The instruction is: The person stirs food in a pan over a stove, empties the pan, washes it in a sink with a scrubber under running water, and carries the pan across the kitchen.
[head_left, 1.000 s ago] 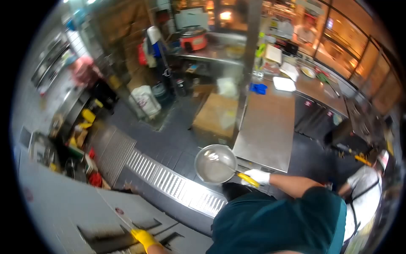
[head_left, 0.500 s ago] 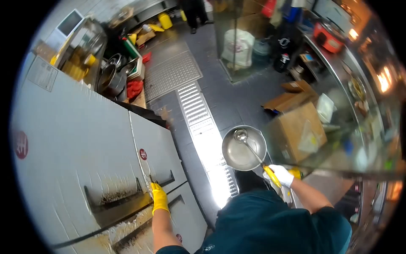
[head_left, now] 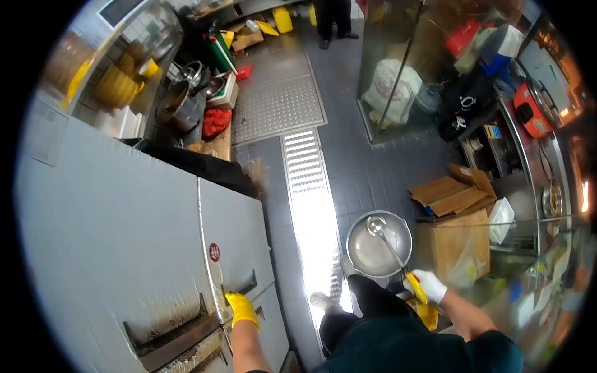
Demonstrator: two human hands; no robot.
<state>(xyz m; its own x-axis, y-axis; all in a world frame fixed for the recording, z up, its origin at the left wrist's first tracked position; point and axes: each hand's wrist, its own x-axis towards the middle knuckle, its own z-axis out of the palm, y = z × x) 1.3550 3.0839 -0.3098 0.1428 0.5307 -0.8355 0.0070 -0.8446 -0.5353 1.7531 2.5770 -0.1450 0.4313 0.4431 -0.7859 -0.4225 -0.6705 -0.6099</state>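
Observation:
My left hand (head_left: 242, 309), in a yellow rubber glove, has its fingers hooked at the handle (head_left: 244, 284) of a pale grey refrigerator door (head_left: 233, 233). My right hand (head_left: 426, 286), in a white glove, is closed round the yellow handle of a metal ladle (head_left: 392, 245). The ladle's bowl rests inside a round metal pot (head_left: 377, 261), which holds nothing else I can make out. How the pot is supported is hidden by my hand and leg. Something yellow (head_left: 426, 314), perhaps another glove, shows just below my right hand.
A floor drain grate (head_left: 305, 161) runs ahead. Right of the pot stand cardboard boxes (head_left: 460, 239) and a glass partition (head_left: 398, 68). A metal shelf with pots (head_left: 186, 109) is at the left. Another person's legs (head_left: 334, 22) show at the far end.
My view has shifted, bringing my feet and more of the right side into sight. My left hand stays at the refrigerator handle, and the right keeps its hold on the ladle.

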